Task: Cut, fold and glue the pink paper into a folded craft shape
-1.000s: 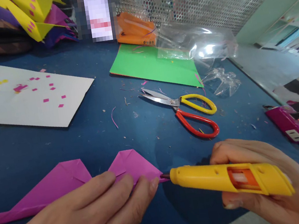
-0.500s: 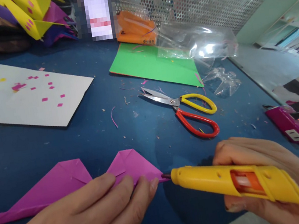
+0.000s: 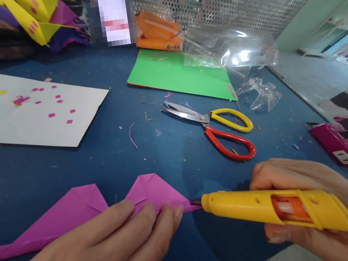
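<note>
- Magenta folded paper (image 3: pixel 75 211) is lying at the near edge of the blue surface (image 3: pixel 151 151), flattened by the left hand (image 3: pixel 112 247), whose fingers are spread together on top of it, likely pinning the folds so they do not spring up.
- Right hand (image 3: pixel 316 201) is wrapped around a yellow glue gun (image 3: pixel 279 210), fingers closed on its body, holding it nearly level so the dark nozzle is touching the paper's right-hand point, just beside the left fingertips (image 3: pixel 177 212).
- Scissors (image 3: pixel 215 127) with one yellow and one red handle are lying shut near the middle of the surface, within reach beyond the gun.
- Green sheet (image 3: pixel 176 76) is resting toward the far edge, partly under a clear plastic bag (image 3: pixel 230 49).
- White card (image 3: pixel 29 112) at the far left is carrying small pink squares and yellow scraps.
- Purple power strip (image 3: pixel 341 148) is sitting at the right edge; whether the gun's cord runs to it cannot be told.
</note>
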Action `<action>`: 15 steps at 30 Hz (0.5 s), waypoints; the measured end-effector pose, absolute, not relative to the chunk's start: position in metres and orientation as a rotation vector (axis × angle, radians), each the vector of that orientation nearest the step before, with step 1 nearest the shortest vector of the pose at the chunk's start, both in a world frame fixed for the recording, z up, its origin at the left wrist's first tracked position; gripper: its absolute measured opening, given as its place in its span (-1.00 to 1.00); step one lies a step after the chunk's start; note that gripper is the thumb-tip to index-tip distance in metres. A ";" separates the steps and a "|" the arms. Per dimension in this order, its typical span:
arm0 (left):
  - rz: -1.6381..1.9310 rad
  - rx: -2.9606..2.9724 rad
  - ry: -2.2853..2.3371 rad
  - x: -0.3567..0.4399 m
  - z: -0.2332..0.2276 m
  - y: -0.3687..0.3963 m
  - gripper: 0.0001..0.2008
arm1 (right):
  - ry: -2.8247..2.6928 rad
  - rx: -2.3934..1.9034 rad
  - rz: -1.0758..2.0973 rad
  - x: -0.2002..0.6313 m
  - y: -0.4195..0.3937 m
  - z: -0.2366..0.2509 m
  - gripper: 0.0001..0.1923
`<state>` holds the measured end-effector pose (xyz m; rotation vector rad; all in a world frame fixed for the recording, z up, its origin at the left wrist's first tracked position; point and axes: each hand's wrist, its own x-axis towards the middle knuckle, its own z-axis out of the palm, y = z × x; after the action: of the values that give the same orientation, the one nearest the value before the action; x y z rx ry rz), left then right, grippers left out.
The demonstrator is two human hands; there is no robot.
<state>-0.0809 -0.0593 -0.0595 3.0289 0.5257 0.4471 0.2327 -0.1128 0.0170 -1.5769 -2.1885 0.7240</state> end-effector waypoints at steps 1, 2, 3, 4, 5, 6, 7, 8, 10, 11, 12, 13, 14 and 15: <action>0.496 3.037 0.477 -0.077 -0.057 -0.057 -0.55 | -2.193 -1.569 0.728 0.234 -0.113 0.017 -0.71; 0.536 3.037 0.450 -0.073 -0.054 -0.055 -0.59 | -2.199 -1.558 0.728 0.236 -0.114 0.017 -0.73; 0.571 3.033 0.437 -0.070 -0.051 -0.054 -0.61 | -2.204 -1.548 0.725 0.237 -0.115 0.016 -0.75; 0.585 3.026 0.444 -0.068 -0.049 -0.052 -0.63 | -2.208 -1.541 0.714 0.238 -0.115 0.016 -0.76; 0.586 3.023 0.442 -0.067 -0.047 -0.051 -0.64 | -2.209 -1.538 0.701 0.239 -0.116 0.016 -0.76; 0.576 3.027 0.430 -0.066 -0.045 -0.050 -0.63 | -2.203 -1.543 0.688 0.239 -0.116 0.015 -0.76; 0.560 3.038 0.416 -0.066 -0.044 -0.050 -0.63 | -2.191 -1.550 0.681 0.239 -0.117 0.015 -0.76; 0.527 3.053 0.399 -0.065 -0.042 -0.050 -0.62 | -2.174 -1.552 0.678 0.239 -0.118 0.014 -0.76; 0.497 3.085 0.377 -0.064 -0.040 -0.050 -0.62 | -2.146 -1.555 0.687 0.239 -0.121 0.013 -0.78; 0.497 3.097 0.367 -0.063 -0.039 -0.051 -0.63 | -2.136 -1.554 0.694 0.238 -0.123 0.013 -0.79; 0.501 3.100 0.357 -0.063 -0.039 -0.051 -0.65 | -2.131 -1.549 0.700 0.237 -0.125 0.013 -0.79; 0.511 3.095 0.355 -0.062 -0.039 -0.052 -0.66 | -2.129 -1.544 0.696 0.236 -0.127 0.013 -0.78; 0.514 3.079 0.365 -0.062 -0.039 -0.053 -0.67 | -2.135 -1.534 0.680 0.235 -0.129 0.013 -0.77; 0.518 3.055 0.387 -0.062 -0.040 -0.054 -0.66 | -2.148 -1.520 0.654 0.233 -0.130 0.012 -0.76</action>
<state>-0.0617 -0.0542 -0.0398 3.0549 0.3875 0.5177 0.2326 -0.1302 0.0124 -1.5205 -2.1476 0.6542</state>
